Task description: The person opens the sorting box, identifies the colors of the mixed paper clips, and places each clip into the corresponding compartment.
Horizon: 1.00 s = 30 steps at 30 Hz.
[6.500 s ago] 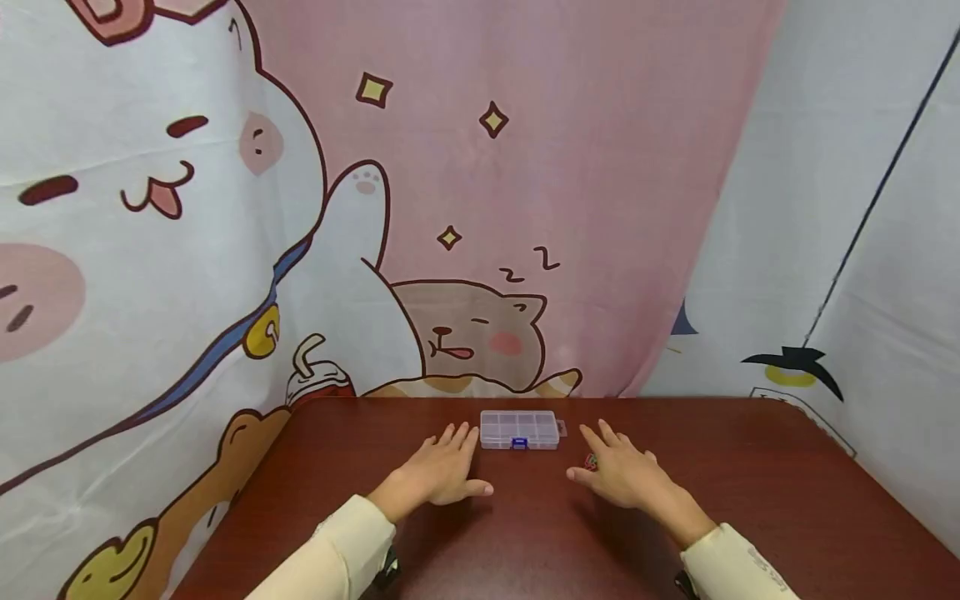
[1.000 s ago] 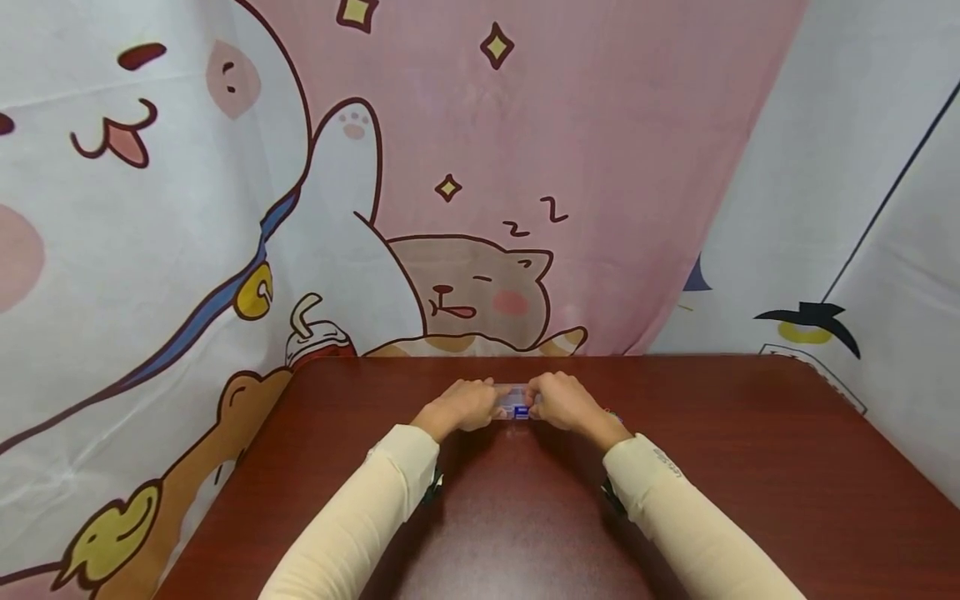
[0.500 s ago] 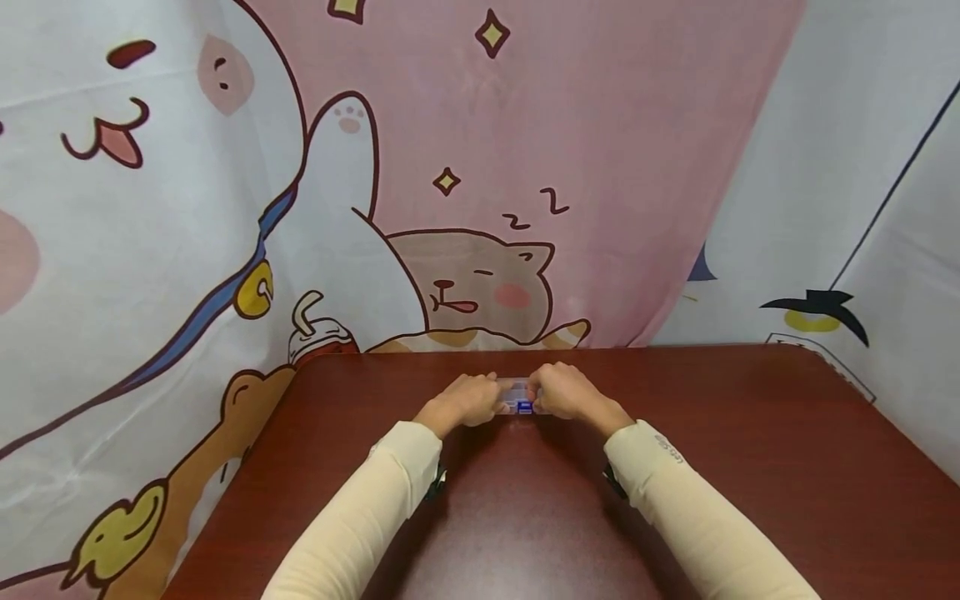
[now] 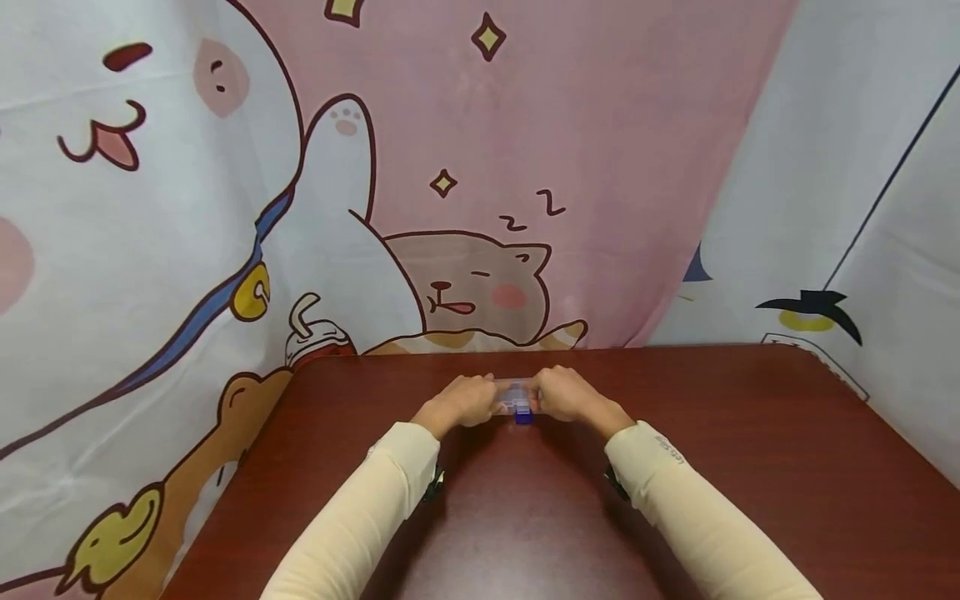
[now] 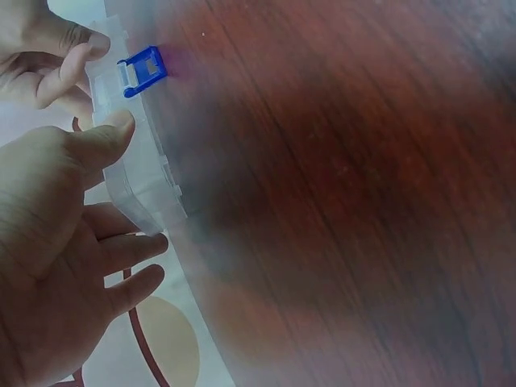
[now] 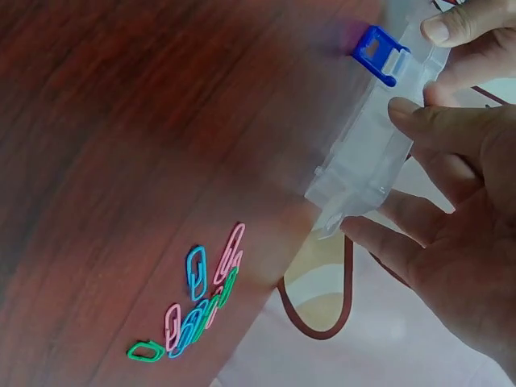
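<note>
A clear plastic compartment box (image 4: 514,390) sits near the far side of the table, between both hands. My left hand (image 4: 467,402) holds its left part, thumb on the front wall and fingers around the end. At the other end, my right hand (image 4: 564,393) grips it the same way, with the thumb close beside the latch. The blue latch (image 4: 523,416) is swung out from the front wall, and both wrist views show this latch (image 5: 147,71) (image 6: 380,55) standing away from the box. The lid appears down; much of the box is covered by the hands.
Several pink, blue and green paper clips (image 6: 196,310) lie in a loose group on the table beyond the box's right end; the right hand and forearm hide them in the head view. The dark red wooden table (image 4: 517,517) ends at a cartoon-printed curtain (image 4: 600,167).
Both hands came in from the sides onto the box since the oldest frame. In the last half second the blue latch flipped outward from the front wall, while the hands stayed nearly in place.
</note>
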Each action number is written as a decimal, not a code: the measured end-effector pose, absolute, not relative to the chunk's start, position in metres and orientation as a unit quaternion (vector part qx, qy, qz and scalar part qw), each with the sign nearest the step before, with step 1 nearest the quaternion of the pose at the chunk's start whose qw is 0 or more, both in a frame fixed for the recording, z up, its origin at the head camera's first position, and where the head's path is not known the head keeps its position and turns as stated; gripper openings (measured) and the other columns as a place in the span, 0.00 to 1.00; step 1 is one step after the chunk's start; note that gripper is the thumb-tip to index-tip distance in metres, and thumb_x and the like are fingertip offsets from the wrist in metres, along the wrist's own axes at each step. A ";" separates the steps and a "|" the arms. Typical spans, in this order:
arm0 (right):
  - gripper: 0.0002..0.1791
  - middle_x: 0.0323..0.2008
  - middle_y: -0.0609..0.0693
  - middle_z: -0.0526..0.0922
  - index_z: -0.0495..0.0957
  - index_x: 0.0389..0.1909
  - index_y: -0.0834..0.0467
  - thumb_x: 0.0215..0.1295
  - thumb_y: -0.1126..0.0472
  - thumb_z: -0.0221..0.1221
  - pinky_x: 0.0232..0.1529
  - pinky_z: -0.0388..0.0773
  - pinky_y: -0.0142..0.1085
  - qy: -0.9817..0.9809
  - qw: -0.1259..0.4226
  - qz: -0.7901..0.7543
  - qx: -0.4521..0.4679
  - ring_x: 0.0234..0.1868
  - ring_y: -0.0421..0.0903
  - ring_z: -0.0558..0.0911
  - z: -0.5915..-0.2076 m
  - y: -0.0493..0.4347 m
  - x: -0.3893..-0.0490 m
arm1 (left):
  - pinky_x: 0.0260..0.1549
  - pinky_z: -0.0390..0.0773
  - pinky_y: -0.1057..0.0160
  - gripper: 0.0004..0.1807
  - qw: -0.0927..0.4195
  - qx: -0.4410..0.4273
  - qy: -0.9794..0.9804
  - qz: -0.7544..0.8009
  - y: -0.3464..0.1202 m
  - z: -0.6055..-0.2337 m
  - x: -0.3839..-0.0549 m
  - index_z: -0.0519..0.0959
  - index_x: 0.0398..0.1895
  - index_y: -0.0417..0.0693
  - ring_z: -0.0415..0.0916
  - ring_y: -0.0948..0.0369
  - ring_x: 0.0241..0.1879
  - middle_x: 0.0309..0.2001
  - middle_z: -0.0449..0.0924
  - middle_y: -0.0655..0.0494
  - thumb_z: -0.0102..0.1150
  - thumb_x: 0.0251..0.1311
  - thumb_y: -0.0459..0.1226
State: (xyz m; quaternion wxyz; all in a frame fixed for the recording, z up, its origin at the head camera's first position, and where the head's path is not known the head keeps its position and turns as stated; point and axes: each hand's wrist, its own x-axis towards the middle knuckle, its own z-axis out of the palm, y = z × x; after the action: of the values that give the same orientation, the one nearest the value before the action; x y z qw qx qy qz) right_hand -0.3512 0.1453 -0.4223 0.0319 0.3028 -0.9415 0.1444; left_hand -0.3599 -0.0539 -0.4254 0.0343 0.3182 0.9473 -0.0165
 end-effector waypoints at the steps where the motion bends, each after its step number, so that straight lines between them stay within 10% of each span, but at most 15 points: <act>1: 0.13 0.18 0.39 0.74 0.77 0.18 0.51 0.53 0.71 0.61 0.26 0.69 0.35 -0.941 0.032 0.147 0.302 0.21 0.40 0.70 -0.423 0.146 -0.351 | 0.50 0.78 0.54 0.27 0.031 0.320 0.947 -0.018 -0.054 -0.426 -0.359 0.69 0.69 0.56 0.78 0.53 0.53 0.62 0.75 0.43 0.53 0.69 0.49; 11: 0.22 0.47 0.54 0.86 0.84 0.50 0.56 0.51 0.62 0.70 0.40 0.79 0.48 -0.954 0.047 0.113 0.274 0.36 0.50 0.83 -0.426 0.147 -0.349 | 0.38 0.79 0.59 0.28 0.012 0.320 0.947 -0.038 -0.054 -0.427 -0.360 0.72 0.66 0.61 0.77 0.58 0.35 0.41 0.80 0.51 0.60 0.63 0.53; 21: 0.17 0.36 0.51 0.87 0.87 0.44 0.54 0.50 0.59 0.71 0.34 0.78 0.44 -0.958 0.043 0.092 0.269 0.28 0.44 0.80 -0.426 0.148 -0.349 | 0.36 0.79 0.59 0.30 -0.008 0.322 0.945 -0.052 -0.053 -0.430 -0.360 0.73 0.66 0.62 0.79 0.58 0.35 0.43 0.81 0.52 0.62 0.60 0.54; 30: 0.19 0.44 0.52 0.87 0.86 0.45 0.57 0.50 0.62 0.71 0.43 0.79 0.46 -0.957 0.042 0.106 0.266 0.40 0.50 0.83 -0.428 0.148 -0.348 | 0.37 0.81 0.58 0.30 -0.044 0.326 0.942 -0.064 -0.054 -0.434 -0.358 0.74 0.65 0.63 0.82 0.56 0.37 0.47 0.82 0.50 0.64 0.58 0.55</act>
State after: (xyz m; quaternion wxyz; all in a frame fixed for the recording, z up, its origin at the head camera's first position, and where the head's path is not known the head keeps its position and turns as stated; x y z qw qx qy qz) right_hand -0.3480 0.1477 -0.4278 0.0418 0.2658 -0.9572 0.1062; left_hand -0.3585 -0.0538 -0.4342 -0.0441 0.3263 0.9420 -0.0644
